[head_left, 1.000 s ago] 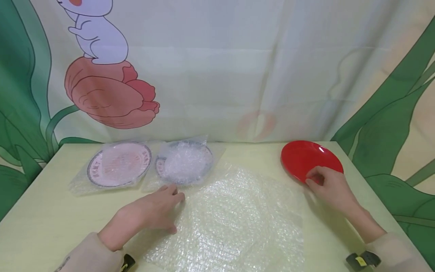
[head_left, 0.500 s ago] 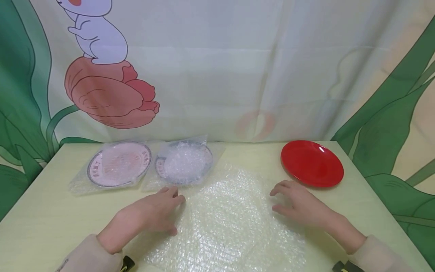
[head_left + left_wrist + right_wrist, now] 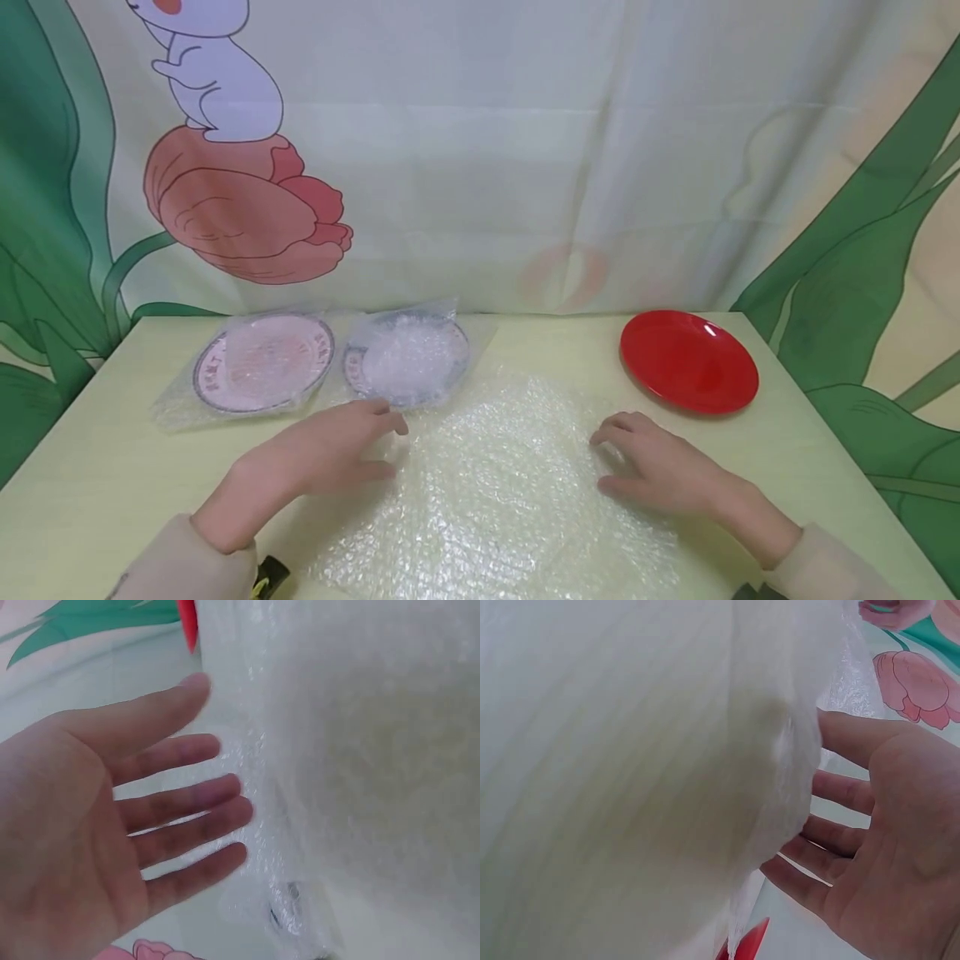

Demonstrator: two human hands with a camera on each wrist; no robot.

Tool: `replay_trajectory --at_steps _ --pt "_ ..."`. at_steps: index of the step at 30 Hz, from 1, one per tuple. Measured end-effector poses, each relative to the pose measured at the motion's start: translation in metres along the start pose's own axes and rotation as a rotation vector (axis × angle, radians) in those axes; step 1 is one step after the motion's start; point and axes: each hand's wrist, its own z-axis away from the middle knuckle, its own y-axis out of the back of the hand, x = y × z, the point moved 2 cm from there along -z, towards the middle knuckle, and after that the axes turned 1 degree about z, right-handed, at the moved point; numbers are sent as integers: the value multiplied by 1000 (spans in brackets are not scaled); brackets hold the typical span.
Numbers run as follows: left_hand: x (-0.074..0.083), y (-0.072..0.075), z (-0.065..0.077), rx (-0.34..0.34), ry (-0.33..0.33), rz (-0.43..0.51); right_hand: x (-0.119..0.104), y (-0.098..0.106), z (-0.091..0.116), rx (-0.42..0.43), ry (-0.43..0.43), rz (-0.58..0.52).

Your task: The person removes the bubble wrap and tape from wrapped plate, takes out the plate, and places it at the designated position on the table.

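A sheet of clear bubble wrap (image 3: 495,492) lies flat in the middle of the table. My left hand (image 3: 322,458) hovers at its left edge, fingers spread and nearly straight in the left wrist view, holding nothing. Across from it, my right hand (image 3: 667,471) is at the sheet's right edge with loosely bent fingers. In the right wrist view its fingertips (image 3: 780,871) meet the rim of the wrap; whether they press on it I cannot tell. A glossy red plate (image 3: 688,362) sits at the back right, beyond my right hand and apart from it.
Two patterned plates in bubble wrap, a larger one (image 3: 262,364) and a smaller one (image 3: 408,360), lie at the back left of the pale table (image 3: 67,500). Behind the table hangs a printed curtain (image 3: 465,167) with a rabbit, a flower and leaves.
My right hand has left the red plate's near rim and come left to the bubble wrap's right edge. The left hand has lifted and shifted slightly. The red plate stays put.
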Motion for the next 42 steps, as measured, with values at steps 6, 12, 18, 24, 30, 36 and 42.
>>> replay_trajectory --at_steps 6,12,18,24,30,36,42 --pt "-11 14 -3 244 -3 -38 -1 1 2 10 16 14" --pt "-24 21 -5 433 127 -10 -1 2 2 -4 -6 11" --pt "-34 21 -8 444 251 18 -1 1 1 -12 -22 6" --pt "-43 19 -11 378 303 18 -3 2 1 -16 -20 10" --pt "-51 14 -16 265 338 20 -3 3 2 -10 -12 17" --pt "-55 11 -18 226 320 0 -3 4 3 -6 10 14" --pt "-56 10 -18 220 254 -7 -4 4 1 -26 -16 15"
